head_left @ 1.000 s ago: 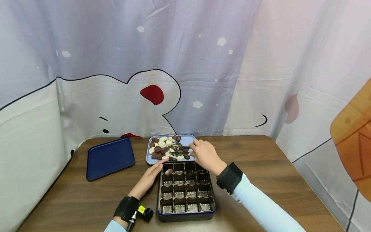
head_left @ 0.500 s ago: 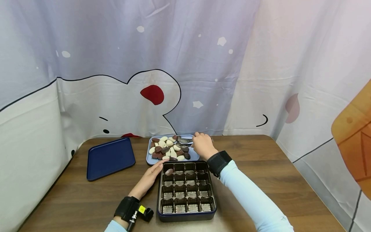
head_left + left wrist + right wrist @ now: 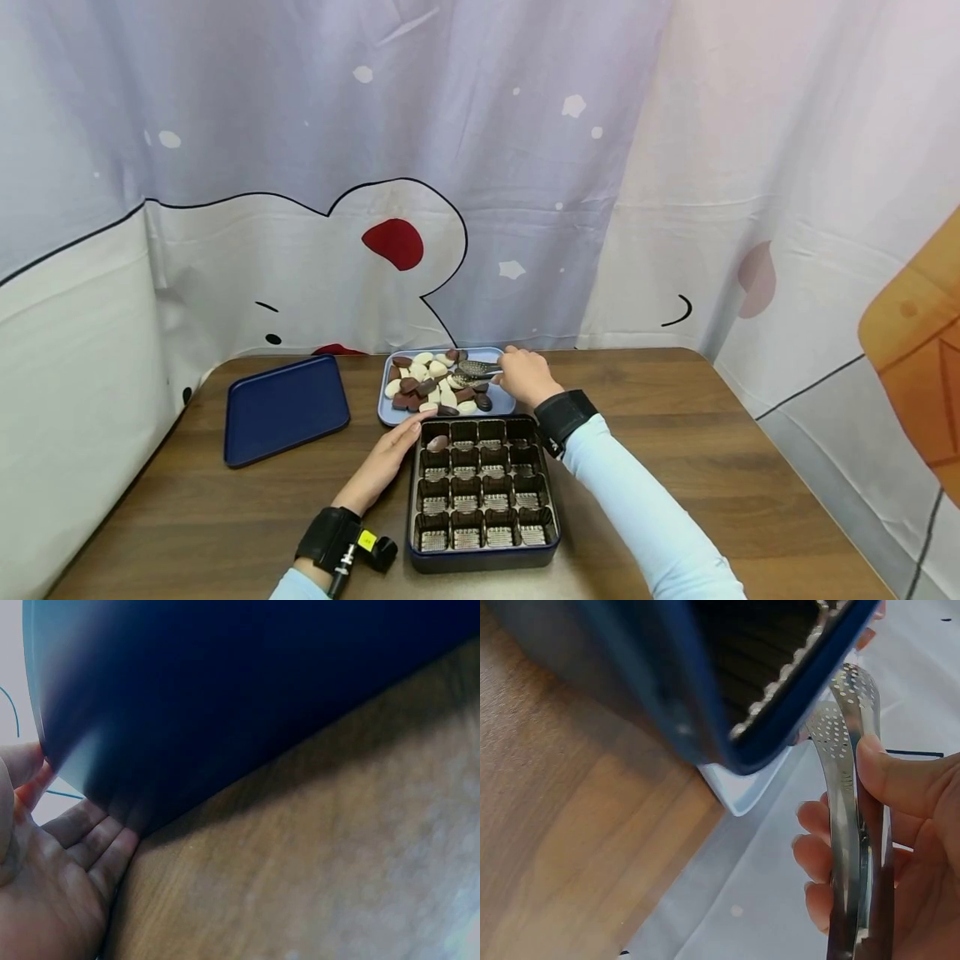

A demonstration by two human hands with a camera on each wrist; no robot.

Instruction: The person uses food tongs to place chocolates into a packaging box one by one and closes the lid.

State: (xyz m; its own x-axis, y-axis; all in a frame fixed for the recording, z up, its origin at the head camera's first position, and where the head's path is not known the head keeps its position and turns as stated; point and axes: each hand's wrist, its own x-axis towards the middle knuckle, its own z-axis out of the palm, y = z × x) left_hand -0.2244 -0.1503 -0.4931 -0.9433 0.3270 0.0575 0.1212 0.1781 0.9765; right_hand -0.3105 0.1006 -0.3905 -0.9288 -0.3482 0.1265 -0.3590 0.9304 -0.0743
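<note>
Right hand (image 3: 527, 377): grip grasping tongs (image 3: 843, 817), tips at chocolates (image 3: 438, 369) on pale tray (image 3: 505, 402), 12 o'clock of box (image 3: 483, 563) on desk (image 3: 660, 417). Left hand (image 3: 384, 462): grip released, fingers touching box near 10 o'clock. Brown chocolate (image 3: 437, 444) in box's 11 o'clock compartment.

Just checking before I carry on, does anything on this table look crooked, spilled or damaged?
Nothing looks spilled or damaged. The dark blue tray to the left sits askew, turned at an angle to the compartment box. The jumbled candies lie within the light blue tray.
</note>
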